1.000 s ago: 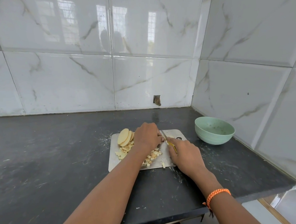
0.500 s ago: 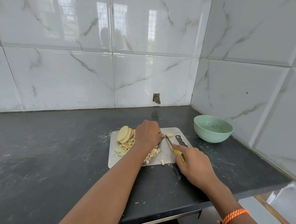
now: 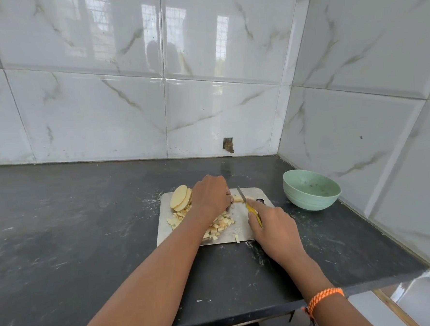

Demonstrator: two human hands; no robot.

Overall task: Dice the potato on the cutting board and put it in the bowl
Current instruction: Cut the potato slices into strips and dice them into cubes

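White marble-veined tiles are seen behind a dark desk (image 3: 62,235). On the cutting board (image 3: 166,223), potato strips (image 3: 238,199) are pinned under the curled left hand (image 3: 212,195); a yellow-handled knife (image 3: 249,207) is gripped by the right hand (image 3: 276,231). Slices (image 3: 181,197) lie at 10 o'clock, dice (image 3: 221,225) at 6, a green bowl (image 3: 311,189) at 3.

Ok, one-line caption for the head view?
Right hand slices potato strips with a knife on the cutting board; left hand steadies them.
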